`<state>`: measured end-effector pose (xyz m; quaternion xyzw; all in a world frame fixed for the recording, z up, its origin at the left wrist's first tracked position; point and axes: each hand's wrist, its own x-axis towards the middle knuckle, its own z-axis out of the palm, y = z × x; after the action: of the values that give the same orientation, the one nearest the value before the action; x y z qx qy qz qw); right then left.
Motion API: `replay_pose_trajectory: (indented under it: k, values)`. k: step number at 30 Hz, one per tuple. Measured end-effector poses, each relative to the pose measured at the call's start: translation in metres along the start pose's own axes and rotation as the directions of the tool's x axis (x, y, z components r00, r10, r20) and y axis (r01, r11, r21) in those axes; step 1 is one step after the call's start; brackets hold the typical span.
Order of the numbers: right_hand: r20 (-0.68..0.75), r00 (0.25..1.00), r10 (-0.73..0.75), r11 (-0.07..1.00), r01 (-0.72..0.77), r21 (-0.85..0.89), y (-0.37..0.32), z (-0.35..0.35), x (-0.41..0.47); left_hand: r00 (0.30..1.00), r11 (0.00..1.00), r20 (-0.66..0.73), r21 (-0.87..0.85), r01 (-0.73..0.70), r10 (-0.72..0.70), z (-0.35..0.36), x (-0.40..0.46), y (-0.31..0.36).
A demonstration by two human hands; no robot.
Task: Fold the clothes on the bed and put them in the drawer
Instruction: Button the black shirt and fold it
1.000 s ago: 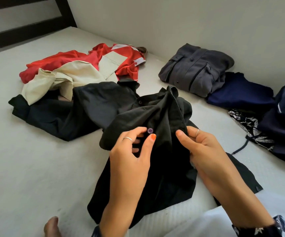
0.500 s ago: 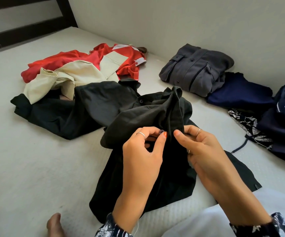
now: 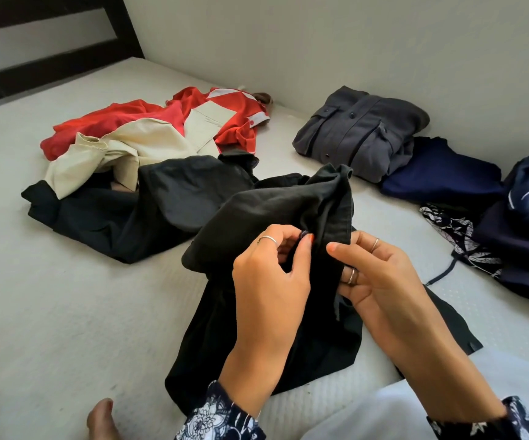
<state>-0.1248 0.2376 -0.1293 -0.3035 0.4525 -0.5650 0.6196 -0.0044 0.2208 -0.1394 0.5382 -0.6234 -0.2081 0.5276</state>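
Both hands pinch the black shirt (image 3: 272, 211) above the bed (image 3: 66, 312): the left hand (image 3: 269, 274) at a button (image 3: 303, 235), the right hand (image 3: 380, 274) on the front edge. Light, limp cloth probably sags, so the firmer button strip looks the best hold.

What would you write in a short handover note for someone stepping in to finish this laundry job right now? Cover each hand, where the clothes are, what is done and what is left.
Left hand: pinches a button on the black shirt at its front edge.
Right hand: pinches the facing edge of the same shirt, beside the left fingers.
Shirt hangs from both hands, its lower part on the bed, unfolded.
Done: grey shirt and navy garment lie folded by the wall; more dark clothes are stacked at right.
Left: red, cream and black clothes lie crumpled. No drawer in view.
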Motion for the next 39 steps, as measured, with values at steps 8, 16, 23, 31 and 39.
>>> replay_pose_trajectory:
  k: [8,16,23,31,39]
  values:
    - [-0.192,0.881,-0.432,0.780,0.258,-0.571,0.003,0.014,-0.010,0.999,0.999,-0.036,0.024,-0.024,0.025,-0.009,-0.005,0.008]
    - [-0.054,0.593,-0.803,0.328,0.365,-0.871,0.001,0.022,-0.015,0.993,0.968,-0.038,0.230,-0.105,0.116,-0.043,0.003,0.034]
    - [-0.056,0.798,-0.600,0.629,0.427,-0.649,0.005,0.037,-0.031,0.991,0.992,0.046,-0.004,0.128,-0.128,-0.043,-0.002,0.048]
    - [-0.133,0.926,-0.353,0.869,0.271,-0.414,-0.002,0.031,-0.032,0.985,0.986,0.079,-0.054,0.159,-0.155,-0.039,-0.006,0.051]
    - [-0.072,0.948,-0.311,0.903,0.271,-0.333,-0.006,0.028,-0.032,0.995,0.995,0.030,0.033,0.096,-0.097,-0.034,-0.007,0.042]
